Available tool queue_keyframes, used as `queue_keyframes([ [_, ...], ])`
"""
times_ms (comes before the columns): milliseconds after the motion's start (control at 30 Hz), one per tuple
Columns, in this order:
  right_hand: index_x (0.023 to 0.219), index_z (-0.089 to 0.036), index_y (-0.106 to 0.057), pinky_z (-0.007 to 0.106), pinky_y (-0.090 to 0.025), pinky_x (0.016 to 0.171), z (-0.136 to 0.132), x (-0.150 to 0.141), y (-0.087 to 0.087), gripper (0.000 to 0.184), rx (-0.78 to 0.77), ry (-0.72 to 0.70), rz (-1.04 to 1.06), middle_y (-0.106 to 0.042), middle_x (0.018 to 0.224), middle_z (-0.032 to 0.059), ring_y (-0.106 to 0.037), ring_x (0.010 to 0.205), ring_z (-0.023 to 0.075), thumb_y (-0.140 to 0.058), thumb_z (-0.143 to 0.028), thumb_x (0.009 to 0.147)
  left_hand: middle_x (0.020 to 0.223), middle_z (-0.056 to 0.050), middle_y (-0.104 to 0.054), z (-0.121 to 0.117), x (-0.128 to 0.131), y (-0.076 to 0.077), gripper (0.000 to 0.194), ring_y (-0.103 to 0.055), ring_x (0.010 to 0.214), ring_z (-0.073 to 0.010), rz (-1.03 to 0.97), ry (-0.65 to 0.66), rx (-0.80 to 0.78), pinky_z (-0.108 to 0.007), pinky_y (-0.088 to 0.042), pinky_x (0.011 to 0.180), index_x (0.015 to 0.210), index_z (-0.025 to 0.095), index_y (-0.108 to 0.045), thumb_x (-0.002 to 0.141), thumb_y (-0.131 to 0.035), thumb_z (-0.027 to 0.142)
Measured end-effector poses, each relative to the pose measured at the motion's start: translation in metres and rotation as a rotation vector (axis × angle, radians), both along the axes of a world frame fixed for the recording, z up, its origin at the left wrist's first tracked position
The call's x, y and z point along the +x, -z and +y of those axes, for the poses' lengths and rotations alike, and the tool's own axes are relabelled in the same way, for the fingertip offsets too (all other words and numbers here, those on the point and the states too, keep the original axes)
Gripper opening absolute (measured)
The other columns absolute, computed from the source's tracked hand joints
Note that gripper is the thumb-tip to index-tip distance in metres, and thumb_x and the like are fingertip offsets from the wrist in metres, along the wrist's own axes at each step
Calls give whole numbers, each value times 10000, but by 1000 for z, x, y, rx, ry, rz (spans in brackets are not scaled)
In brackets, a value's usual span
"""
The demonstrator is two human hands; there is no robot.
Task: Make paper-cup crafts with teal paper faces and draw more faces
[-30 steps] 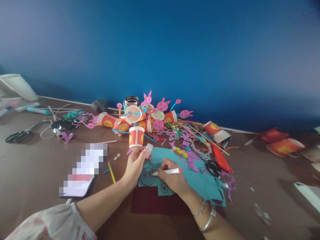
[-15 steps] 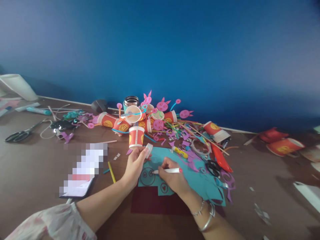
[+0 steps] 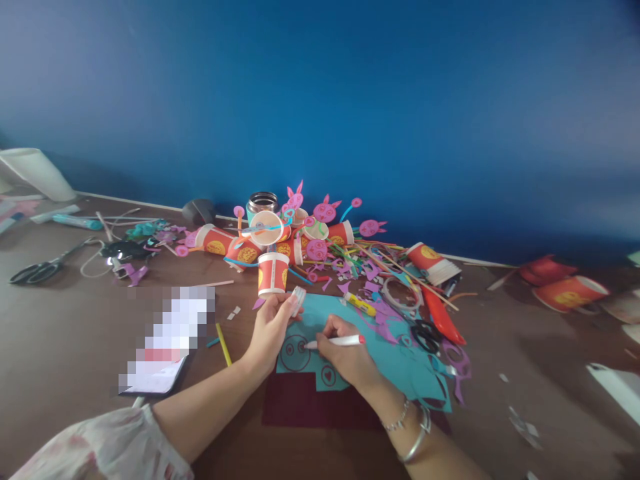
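My right hand (image 3: 345, 350) is closed around a white marker (image 3: 345, 341) with a red end. The tip meets a sheet of blue-green paper (image 3: 320, 307), at the right eye of a round face drawn in dark red. Below and right of that face is a circle with a heart (image 3: 328, 376) drawn inside. My left hand (image 3: 273, 327) rests at the paper's upper left edge. Between its thumb and fingers is a small whitish ridged object (image 3: 299, 300), whose kind I cannot make out. Just behind this hand a red paper cup (image 3: 273, 277) stands rim up.
Behind lie several red cups with pink paper faces (image 3: 326, 211). Paper scraps, a yellow glue stick (image 3: 361, 305), black-handled scissors (image 3: 426, 335) and a red object (image 3: 443, 317) are on the right. To the left are a phone (image 3: 167, 347), a yellow strip (image 3: 223, 345) and more scissors (image 3: 37, 272).
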State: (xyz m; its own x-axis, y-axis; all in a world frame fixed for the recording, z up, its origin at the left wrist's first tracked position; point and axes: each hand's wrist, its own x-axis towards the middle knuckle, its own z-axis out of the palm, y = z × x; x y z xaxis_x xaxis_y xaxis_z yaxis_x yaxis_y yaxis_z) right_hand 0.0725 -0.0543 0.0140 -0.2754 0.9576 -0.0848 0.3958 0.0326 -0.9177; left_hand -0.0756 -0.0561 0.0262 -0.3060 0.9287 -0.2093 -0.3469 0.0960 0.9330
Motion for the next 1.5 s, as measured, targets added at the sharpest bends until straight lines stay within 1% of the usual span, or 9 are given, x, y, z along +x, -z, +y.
queue_keyframes([
  [233,577,-213,-413,206,-307,433,0,0,0,204,4,-20,-1,-435,487,-61,-389,469,100,-558,-240,718,768,-40,-637,0,0,2,390,-614,713,-166,3,14,7,-274,-511,639,845,130,-597,667,-669,469],
  [833,592,-210,-429,197,-297,419,0,0,1,193,-11,-7,-14,-427,480,-69,-386,458,93,-554,-272,725,759,-36,-637,0,0,0,376,-620,713,-176,10,2,16,-287,-514,640,829,134,-601,659,-666,463],
  [1067,587,-206,-435,198,-298,418,0,-1,-2,192,-18,-4,-11,-433,473,-65,-387,457,93,-561,-270,717,754,-39,-641,0,0,1,382,-624,718,-179,11,8,14,-292,-516,646,832,130,-602,661,-667,465],
  [1167,575,-204,-425,200,-307,427,-1,-1,-2,212,5,6,26,-426,477,-65,-385,464,90,-572,-257,718,746,-36,-643,1,0,2,382,-625,716,-179,7,2,15,-289,-515,638,827,132,-603,656,-672,466],
  [1300,592,-203,-415,200,-316,441,-5,-5,1,243,53,-7,142,-414,500,-69,-388,469,84,-570,-289,758,735,-34,-649,1,0,3,376,-617,664,-155,30,9,6,-270,-505,625,829,129,-601,665,-666,462],
  [1400,608,-202,-425,197,-305,434,-7,-10,7,248,24,-54,158,-428,515,-71,-381,467,78,-591,-307,760,724,-34,-652,1,0,2,382,-611,636,-151,47,15,8,-275,-500,626,836,130,-600,669,-657,468],
  [1500,621,-199,-442,195,-305,431,-6,-13,12,241,-4,-60,150,-453,522,-67,-387,477,80,-606,-316,752,726,-34,-649,-1,0,0,380,-611,640,-154,47,16,6,-278,-498,630,851,131,-597,673,-649,463],
])
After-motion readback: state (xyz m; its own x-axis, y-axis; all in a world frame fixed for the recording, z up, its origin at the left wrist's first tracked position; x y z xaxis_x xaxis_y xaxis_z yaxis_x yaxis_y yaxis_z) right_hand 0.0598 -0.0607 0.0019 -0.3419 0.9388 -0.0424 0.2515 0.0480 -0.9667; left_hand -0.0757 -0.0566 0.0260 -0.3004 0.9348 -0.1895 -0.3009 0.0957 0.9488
